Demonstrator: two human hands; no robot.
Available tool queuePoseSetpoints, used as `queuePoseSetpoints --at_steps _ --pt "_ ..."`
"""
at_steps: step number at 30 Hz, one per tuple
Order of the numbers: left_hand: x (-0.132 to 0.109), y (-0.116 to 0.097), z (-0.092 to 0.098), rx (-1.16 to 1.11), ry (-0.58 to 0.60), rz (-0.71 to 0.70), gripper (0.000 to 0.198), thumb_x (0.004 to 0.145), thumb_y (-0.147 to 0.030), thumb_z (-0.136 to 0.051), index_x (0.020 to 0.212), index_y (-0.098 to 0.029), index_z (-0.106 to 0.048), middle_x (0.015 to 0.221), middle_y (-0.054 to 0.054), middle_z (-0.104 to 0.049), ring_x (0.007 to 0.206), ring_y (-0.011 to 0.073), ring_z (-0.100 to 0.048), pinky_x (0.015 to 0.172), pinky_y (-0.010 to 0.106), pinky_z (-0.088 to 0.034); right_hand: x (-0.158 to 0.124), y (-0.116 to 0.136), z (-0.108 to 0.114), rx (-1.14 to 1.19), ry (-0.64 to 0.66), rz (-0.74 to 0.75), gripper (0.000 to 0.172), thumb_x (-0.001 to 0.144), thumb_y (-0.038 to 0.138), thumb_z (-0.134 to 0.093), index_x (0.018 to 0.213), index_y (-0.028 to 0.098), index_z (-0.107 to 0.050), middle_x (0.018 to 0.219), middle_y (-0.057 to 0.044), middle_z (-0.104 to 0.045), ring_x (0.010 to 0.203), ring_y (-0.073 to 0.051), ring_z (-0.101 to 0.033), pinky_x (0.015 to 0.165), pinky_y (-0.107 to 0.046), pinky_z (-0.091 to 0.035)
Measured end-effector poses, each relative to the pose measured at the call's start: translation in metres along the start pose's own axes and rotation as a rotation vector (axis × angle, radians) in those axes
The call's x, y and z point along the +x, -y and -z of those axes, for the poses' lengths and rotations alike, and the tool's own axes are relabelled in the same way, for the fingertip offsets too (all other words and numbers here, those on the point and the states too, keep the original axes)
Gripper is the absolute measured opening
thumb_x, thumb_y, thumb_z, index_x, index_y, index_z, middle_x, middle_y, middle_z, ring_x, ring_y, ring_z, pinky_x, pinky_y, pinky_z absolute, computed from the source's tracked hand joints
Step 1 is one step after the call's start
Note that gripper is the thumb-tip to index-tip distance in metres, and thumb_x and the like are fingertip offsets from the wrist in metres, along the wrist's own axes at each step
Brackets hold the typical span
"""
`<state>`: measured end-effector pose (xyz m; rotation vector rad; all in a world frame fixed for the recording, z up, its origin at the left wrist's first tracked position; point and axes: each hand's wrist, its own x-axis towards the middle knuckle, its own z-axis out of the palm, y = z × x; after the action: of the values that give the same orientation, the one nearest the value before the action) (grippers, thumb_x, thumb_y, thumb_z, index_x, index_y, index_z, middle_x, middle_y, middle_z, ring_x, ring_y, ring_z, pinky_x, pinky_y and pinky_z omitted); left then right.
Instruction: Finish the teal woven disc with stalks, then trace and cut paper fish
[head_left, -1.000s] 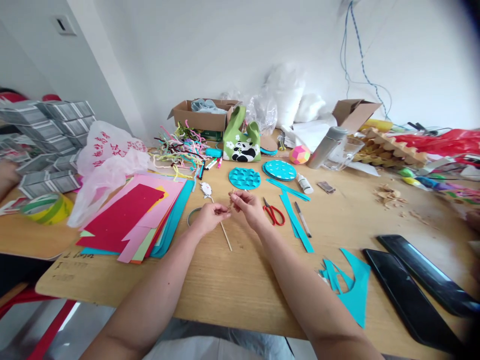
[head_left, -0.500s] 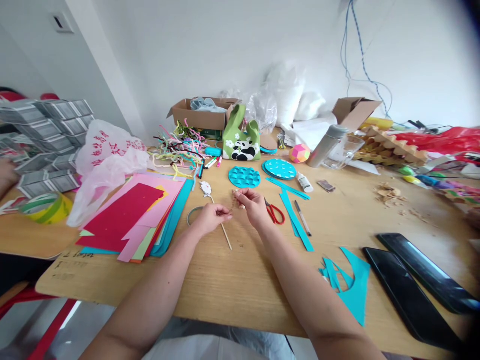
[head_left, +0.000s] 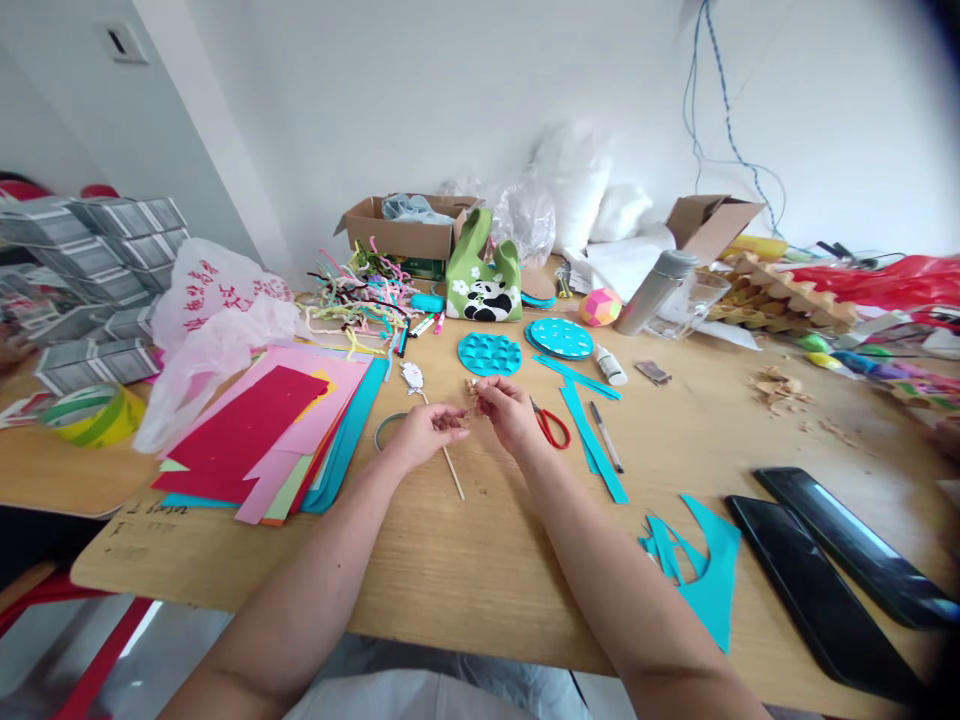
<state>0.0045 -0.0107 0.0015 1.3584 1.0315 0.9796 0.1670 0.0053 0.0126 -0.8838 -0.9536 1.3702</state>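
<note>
My right hand (head_left: 508,412) is closed in a pinch on a small tan, crumpled piece (head_left: 472,398), too small to name surely. The fingers of my left hand (head_left: 431,432) are pinched together at its lower end. Under my left hand lies a thin wooden stick (head_left: 453,474) with a white cut-out (head_left: 412,376) at its far end, and a roll of tape (head_left: 381,432) is partly hidden beside the wrist. Red-handled scissors (head_left: 553,428) rest just right of my right hand. Beyond both hands sits a blue disc with scalloped shapes (head_left: 489,355).
Coloured paper sheets (head_left: 240,430) are stacked at left. Blue strips (head_left: 592,440), a pen (head_left: 606,437), a glue bottle (head_left: 610,366) and a dotted blue disc (head_left: 561,338) lie at right. Two dark phones (head_left: 817,590) are near the right edge. A green panda bag (head_left: 484,285) stands behind.
My left hand has shifted slightly right, its fingertips closer to my right hand. The right hand keeps its pinch on the tan piece, almost unmoved.
</note>
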Motion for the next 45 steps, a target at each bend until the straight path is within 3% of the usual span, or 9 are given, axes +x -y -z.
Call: queuePoseSetpoints --at_steps 5,11,16,24,32,38,45 --pt "-0.001 -0.003 0.002 -0.073 0.011 -0.038 0.031 0.074 -0.042 -0.07 0.09 -0.016 -0.072 0.079 0.003 -0.068 0.062 0.0106 -0.053 0.052 0.022 -0.035 -0.001 -0.002 -0.006 -0.067 0.089 -0.036 0.026 0.057 0.035 -0.081 0.065 0.016 -0.064 0.058 0.004 -0.055 0.053 -0.007 -0.042 0.053 -0.024 -0.03" --pt "0.002 0.0 0.003 -0.154 0.004 -0.028 0.028 0.069 -0.036 -0.073 0.085 -0.013 -0.07 0.069 0.0 -0.063 0.055 0.0069 -0.043 0.05 0.02 -0.027 -0.003 -0.004 -0.01 -0.133 0.141 -0.06 0.028 0.055 0.037 -0.081 0.067 0.016 -0.065 0.064 0.003 -0.058 0.057 -0.008 -0.043 0.054 -0.024 -0.03" --pt "0.0 -0.004 0.001 -0.143 -0.005 -0.009 0.025 0.065 -0.033 -0.074 0.08 -0.013 -0.069 0.069 -0.001 -0.061 0.055 0.0068 -0.043 0.051 0.021 -0.029 -0.003 -0.002 -0.009 -0.175 0.142 -0.041 0.027 0.059 0.039 -0.076 0.066 0.016 -0.061 0.06 0.004 -0.053 0.054 -0.008 -0.04 0.054 -0.024 -0.03" --pt "-0.002 -0.01 0.0 -0.148 -0.041 0.018 0.027 0.06 -0.034 -0.076 0.074 -0.013 -0.066 0.062 -0.003 -0.057 0.053 0.0069 -0.043 0.049 0.021 -0.029 -0.004 -0.004 -0.012 -0.525 0.115 0.147 0.032 0.07 0.046 -0.066 0.065 0.016 -0.055 0.058 0.005 -0.047 0.056 -0.009 -0.04 0.054 -0.025 -0.03" --pt "-0.002 -0.006 0.001 -0.246 0.004 0.059 0.029 0.062 -0.036 -0.077 0.076 -0.013 -0.066 0.066 -0.002 -0.056 0.055 0.0061 -0.044 0.047 0.02 -0.026 -0.002 -0.005 -0.005 -0.299 0.129 0.041 0.042 0.074 0.057 -0.062 0.081 0.015 -0.065 0.072 -0.001 -0.058 0.065 -0.011 -0.048 0.06 -0.024 -0.036" --pt "-0.003 -0.007 0.001 -0.228 0.04 0.087 0.032 0.062 -0.039 -0.077 0.077 -0.013 -0.067 0.066 -0.002 -0.056 0.054 0.0059 -0.043 0.049 0.02 -0.027 -0.001 -0.006 -0.003 -0.336 0.198 0.071 0.038 0.069 0.052 -0.071 0.069 0.016 -0.06 0.061 0.004 -0.05 0.057 -0.009 -0.04 0.057 -0.024 -0.032" --pt "-0.005 -0.009 0.001 -0.229 0.094 0.117 0.031 0.061 -0.038 -0.078 0.075 -0.013 -0.067 0.065 -0.002 -0.056 0.056 0.0056 -0.045 0.05 0.02 -0.027 -0.004 -0.005 -0.004 -0.448 0.248 0.087 0.043 0.073 0.058 -0.064 0.066 0.016 -0.055 0.06 0.003 -0.049 0.058 -0.01 -0.042 0.058 -0.025 -0.034"
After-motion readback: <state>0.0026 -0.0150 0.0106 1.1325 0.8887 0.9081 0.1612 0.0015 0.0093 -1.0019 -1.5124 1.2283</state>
